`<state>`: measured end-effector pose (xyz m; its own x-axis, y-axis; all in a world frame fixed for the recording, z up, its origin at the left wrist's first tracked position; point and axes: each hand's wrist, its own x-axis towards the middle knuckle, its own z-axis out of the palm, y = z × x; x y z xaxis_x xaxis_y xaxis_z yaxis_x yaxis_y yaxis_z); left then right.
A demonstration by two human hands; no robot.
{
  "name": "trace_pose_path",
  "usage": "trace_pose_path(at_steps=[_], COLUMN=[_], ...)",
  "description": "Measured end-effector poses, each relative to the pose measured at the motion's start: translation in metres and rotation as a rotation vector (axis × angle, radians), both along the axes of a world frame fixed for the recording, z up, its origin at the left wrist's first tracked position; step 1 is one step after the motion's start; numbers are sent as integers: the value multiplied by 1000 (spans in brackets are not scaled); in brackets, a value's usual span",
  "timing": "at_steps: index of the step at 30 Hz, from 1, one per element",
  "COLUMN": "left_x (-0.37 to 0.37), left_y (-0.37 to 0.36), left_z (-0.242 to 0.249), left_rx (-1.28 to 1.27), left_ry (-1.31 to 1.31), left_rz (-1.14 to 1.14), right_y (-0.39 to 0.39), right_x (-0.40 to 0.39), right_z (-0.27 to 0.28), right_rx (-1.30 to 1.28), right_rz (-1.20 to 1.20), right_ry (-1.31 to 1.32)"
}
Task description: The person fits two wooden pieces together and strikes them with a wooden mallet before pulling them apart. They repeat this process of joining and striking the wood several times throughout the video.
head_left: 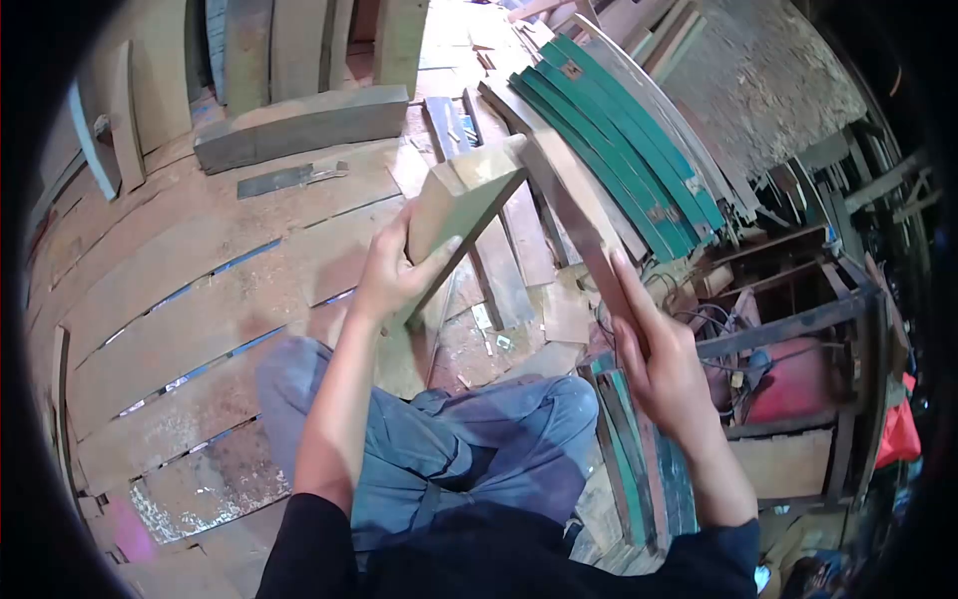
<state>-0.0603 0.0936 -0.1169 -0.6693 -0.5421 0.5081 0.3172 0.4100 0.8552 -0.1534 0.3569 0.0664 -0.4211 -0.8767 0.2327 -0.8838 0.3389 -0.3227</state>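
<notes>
My left hand [394, 265] grips a thick wooden board [459, 200] by its edge, thumb across the near face. The board is tilted, its far end raised. In my right hand [654, 349] is a narrower wooden plank [571, 195], held near its lower end with the fingers along its side. The far ends of the two pieces meet or overlap in front of me. My crossed legs in blue trousers [469, 424] are below both hands.
Green-painted boards [609, 140] lie stacked at the right, with more strips [629, 449] beside my knee. A thick beam [299, 128] lies on the plank floor [200, 319]. Planks [299, 50] stand upright behind it. A wooden frame [798, 324] with cables is at the right.
</notes>
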Motion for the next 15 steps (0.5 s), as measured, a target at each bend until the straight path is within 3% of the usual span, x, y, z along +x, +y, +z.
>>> trace_pose_path(at_steps=[2, 3, 5, 8, 11, 12, 15], left_x=[10, 1, -1, -11, -4, -5, -5], left_y=[6, 3, 22, 15, 6, 0, 12], left_z=[15, -10, -3, -11, -2, -2, 1], left_rx=[97, 67, -124, -163, 33, 61, -53], left_ry=[-35, 35, 38, 85, -60, 102, 37], left_rz=[19, -19, -73, -77, -2, -6, -121], right_y=[4, -4, -24, -25, -4, 3, -4], right_x=[5, 1, -11, -12, 2, 7, 2], right_z=[4, 3, 4, 10, 16, 14, 9], right_rx=[48, 17, -56, 6, 78, 64, 3], right_rz=[-12, 11, 21, -38, -48, -25, -31], right_ry=[-2, 1, 7, 12, 42, 43, -20])
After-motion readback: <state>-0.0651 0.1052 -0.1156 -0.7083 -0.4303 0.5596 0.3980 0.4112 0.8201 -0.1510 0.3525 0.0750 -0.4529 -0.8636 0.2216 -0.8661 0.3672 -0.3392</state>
